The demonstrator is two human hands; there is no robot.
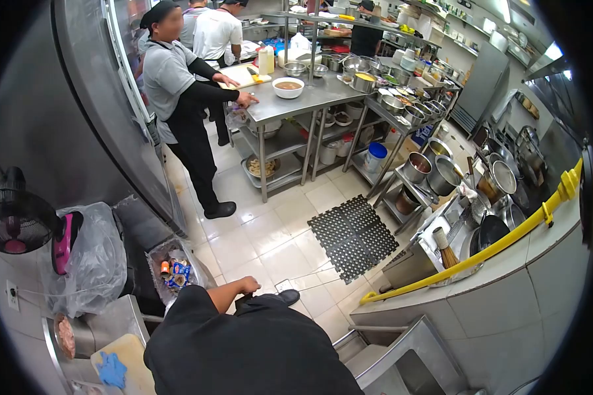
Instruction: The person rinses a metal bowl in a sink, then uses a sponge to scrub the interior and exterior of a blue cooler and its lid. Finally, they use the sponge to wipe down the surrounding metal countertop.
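My left hand [248,284] is in front of my waist, with the forearm bent across from the left. Its fingers are curled closed, and whatever they may hold is hidden. Below it my dark clothing [244,349] fills the bottom of the view, and one black shoe [287,297] shows on the tiles. Nearest on the left is a lined bin [201,268] containing a blue packet [180,275] and an orange-labelled can [165,268]. My right hand is out of view.
A co-worker [171,85] stands by a steel table [296,108] bearing a white bowl of brown liquid [288,88]. A perforated black mat [354,237] lies on the floor. At right runs a yellow pipe [494,253]; at left stands a fan [16,210]. Blue gloves [112,370] lie lower left.
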